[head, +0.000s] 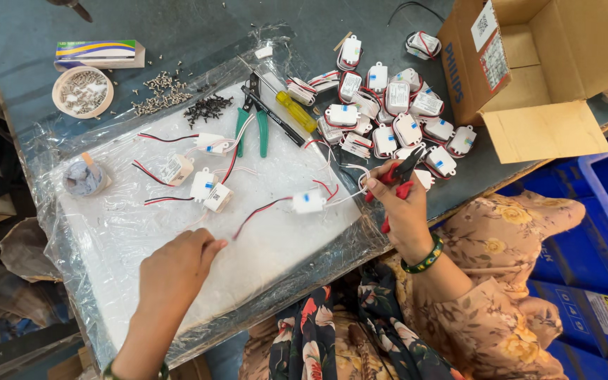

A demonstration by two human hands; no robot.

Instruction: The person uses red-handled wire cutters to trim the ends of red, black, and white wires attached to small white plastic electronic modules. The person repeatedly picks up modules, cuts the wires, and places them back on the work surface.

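The right hand (404,204) holds red-handled wire cutters (401,176), its fingers clamped on the handles, and the tips meet the white wire loop (350,184) coming from a small white driver module (309,202) with red and black leads. The left hand (177,264) rests on the white foam pad (177,232) under clear plastic; its fingers are curled together and pinch the end of a thin wire, as far as I can tell.

It seems the work is only partly done: five other modules (202,184) lie spread on the pad with the leads stretched out, while a big heap of modules (395,116) with the wires wound round them waits on the tabletop (198,28) beside an open cardboard box (536,63).

Around there are green-handled pliers (251,127), a yellow-handled screwdriver (291,109), loose screws (160,91), a round dish of screws (82,91) and a roll of tape (84,176). The loose leads crossing the pad can catch the hands.
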